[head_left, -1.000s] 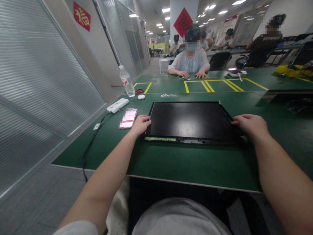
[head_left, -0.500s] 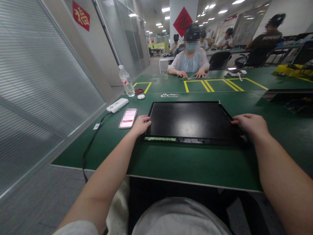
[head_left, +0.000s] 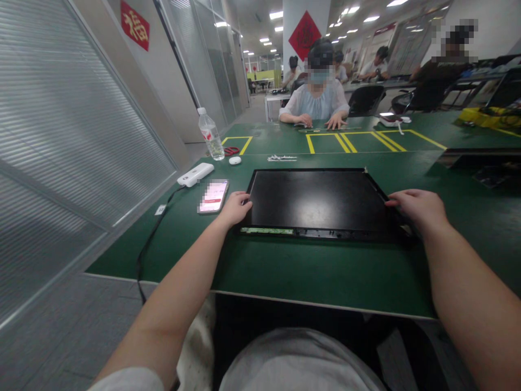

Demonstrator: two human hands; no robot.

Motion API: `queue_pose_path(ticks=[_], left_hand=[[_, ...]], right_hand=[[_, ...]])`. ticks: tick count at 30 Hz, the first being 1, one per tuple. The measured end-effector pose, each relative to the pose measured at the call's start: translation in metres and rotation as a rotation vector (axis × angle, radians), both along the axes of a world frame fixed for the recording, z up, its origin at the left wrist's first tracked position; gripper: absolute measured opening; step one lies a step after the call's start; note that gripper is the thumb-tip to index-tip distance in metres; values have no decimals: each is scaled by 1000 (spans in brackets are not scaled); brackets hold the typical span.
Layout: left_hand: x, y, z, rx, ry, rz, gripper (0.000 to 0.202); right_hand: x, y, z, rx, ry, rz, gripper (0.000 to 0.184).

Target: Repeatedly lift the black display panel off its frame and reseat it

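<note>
A flat black panel lies on the green table in front of me, with a green circuit strip along its near edge. My left hand is curled round the panel's near left edge. Over the near right corner, my right hand grips the panel's right edge with its fingers bent down.
Left of the panel lie a phone, a white power bank with a black cable, a water bottle, red scissors and a small white object. A person sits at the far side; others work beyond.
</note>
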State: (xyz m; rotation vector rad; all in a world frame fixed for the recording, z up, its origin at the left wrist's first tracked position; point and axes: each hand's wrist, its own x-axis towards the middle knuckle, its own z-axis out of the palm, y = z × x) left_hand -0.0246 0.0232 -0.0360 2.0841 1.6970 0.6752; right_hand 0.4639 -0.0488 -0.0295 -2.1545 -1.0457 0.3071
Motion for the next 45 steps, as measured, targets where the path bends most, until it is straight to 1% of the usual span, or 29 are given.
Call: queue_pose_path(ticks=[4,12,17,22,27,32,37,41,45], left_hand=[[-2,4,-4,39,64,-22,38],[1,3,-7,62,120,-25,38],[2,2,-7,72,114,-22,35],[4,0,-4,56,124,-8,37],[6,-2,-2,37,135,-7,37],[4,0,-5,58,123,-6,37],[3,1,-8,64,133,-9,41],[2,-2,-4,51,129,-24,46],[-1,-9,6,43,101,-55,55]], right_hand=[[-2,-1,3,-10,96,-49,31],[-14,-6,14,-27,59,-61,25],[-16,-7,18,-36,17,-61,22],[-16,-7,18,-36,43,-66,21],[-11,-4,13,-18,52,-59,23],[-9,-4,9,-30,64,-58,25],[-11,-4,11,-45,43,-62,24],[-15,-5,16,-64,-6,-53,21],[-19,-6,20,-87,-74,-30,20]])
